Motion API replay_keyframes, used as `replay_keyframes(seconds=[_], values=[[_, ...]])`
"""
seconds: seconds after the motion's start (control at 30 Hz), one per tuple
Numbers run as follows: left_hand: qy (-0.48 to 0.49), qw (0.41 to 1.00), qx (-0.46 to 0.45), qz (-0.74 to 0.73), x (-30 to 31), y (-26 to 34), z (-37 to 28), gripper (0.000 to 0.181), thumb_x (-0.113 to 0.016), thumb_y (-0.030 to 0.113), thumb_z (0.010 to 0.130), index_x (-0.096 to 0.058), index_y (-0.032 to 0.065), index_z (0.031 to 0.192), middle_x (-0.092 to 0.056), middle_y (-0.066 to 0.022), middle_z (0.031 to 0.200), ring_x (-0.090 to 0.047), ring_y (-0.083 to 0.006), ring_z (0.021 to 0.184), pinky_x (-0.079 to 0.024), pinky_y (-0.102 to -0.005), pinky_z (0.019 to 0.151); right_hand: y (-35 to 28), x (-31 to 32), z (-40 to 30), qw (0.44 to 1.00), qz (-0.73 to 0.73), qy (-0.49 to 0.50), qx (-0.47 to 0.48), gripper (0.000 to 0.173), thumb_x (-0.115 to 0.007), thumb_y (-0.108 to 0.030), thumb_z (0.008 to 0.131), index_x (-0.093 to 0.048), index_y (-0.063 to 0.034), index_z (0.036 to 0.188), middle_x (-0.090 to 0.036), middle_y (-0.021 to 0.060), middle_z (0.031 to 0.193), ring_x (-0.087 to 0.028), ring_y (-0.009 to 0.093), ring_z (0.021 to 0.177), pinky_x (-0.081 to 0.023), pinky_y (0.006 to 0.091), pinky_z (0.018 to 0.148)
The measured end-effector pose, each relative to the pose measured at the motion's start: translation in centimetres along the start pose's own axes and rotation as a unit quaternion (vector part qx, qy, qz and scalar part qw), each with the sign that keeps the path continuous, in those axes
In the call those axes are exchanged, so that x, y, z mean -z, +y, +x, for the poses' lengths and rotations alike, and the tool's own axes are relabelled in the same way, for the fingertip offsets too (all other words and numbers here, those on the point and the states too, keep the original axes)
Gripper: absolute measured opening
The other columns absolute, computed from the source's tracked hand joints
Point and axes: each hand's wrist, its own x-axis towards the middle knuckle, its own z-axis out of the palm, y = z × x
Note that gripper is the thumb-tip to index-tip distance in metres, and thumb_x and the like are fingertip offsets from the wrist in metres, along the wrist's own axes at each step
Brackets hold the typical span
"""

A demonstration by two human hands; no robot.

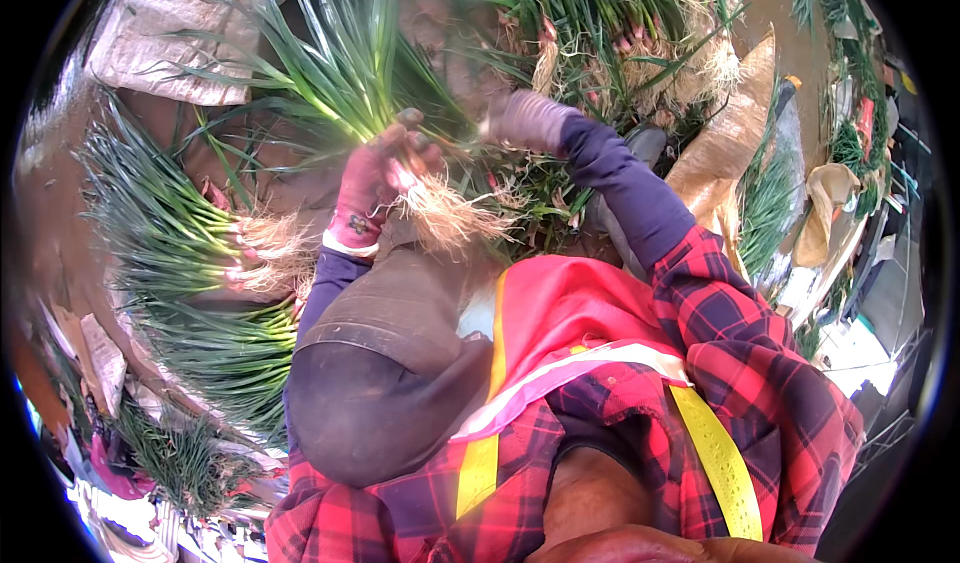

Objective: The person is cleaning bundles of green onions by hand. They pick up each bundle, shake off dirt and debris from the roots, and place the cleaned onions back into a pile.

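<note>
My left hand (382,169), in a stained pink glove, grips a bunch of green onions (360,83) by the stems just above their reddish bulbs. The pale stringy roots (446,210) hang over my knee, while the long leaves fan out towards the top of the view. To the right of that bunch is my gloved right hand (529,120), blurred by motion. Its fingers are too smeared to tell whether they hold anything. Beneath it lie loose leaves and root scraps (547,195). A large heap of green onions (630,23) rises beyond my right hand.
Bunches of green onions (165,218) lie at my left, roots towards me, with another row (225,360) nearer. A white woven sack (180,30) is at the upper left. A tan woven sack (724,128) stands right of the heap. More greens (769,210) are at far right.
</note>
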Motion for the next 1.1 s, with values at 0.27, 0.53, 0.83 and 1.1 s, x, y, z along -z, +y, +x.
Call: replay_keyframes(seconds=[0.27,0.53,0.83,1.1], values=[[0.045,0.998,-0.015,-0.045,-1.6,-0.9,0.0,0.018,-0.052,0.024,0.083,-0.049,0.0070,0.080,-0.050,-0.0043,0.067,-0.052,-0.0212,0.063,-0.046,-0.0387,0.063,2.4,7.6,-1.4,0.904,0.194,0.365,-0.113,0.033,-0.055,-0.027,0.078,-0.056,-0.0035,0.101,-0.059,0.0142,0.094,-0.057,0.024,0.082,-0.044,0.0301,0.076],[-0.100,0.992,-0.045,-0.068,-1.4,-1.0,0.6,0.022,-0.046,0.028,0.085,-0.044,0.0111,0.072,-0.044,-0.0040,0.068,-0.049,-0.0219,0.063,-0.046,-0.0410,0.062,1.8,7.3,0.1,0.989,0.080,0.120,0.018,0.032,-0.052,-0.030,0.080,-0.059,-0.0029,0.096,-0.061,0.0120,0.086,-0.057,0.020,0.077,-0.046,0.0296,0.072],[0.188,0.961,-0.019,0.200,-1.2,-0.3,0.3,0.033,-0.058,0.022,0.078,-0.053,-0.0023,0.099,-0.056,-0.0098,0.083,-0.055,-0.0177,0.065,-0.046,-0.0237,0.053,-1.8,0.0,-0.1,0.993,0.069,0.088,0.031,0.040,-0.058,-0.038,0.074,-0.060,-0.0025,0.093,-0.060,0.0152,0.079,-0.057,0.026,0.078,-0.043,0.0326,0.071],[0.134,0.950,-0.002,0.283,-1.5,-0.5,-1.6,0.036,-0.059,0.019,0.076,-0.052,-0.0026,0.104,-0.058,-0.0063,0.081,-0.055,-0.0132,0.063,-0.043,-0.0209,0.052,-3.4,-5.1,0.6,0.989,0.055,0.022,0.137,0.038,-0.052,-0.035,0.075,-0.057,-0.0075,0.102,-0.060,0.0182,0.083,-0.058,0.030,0.079,-0.044,0.0354,0.071]])
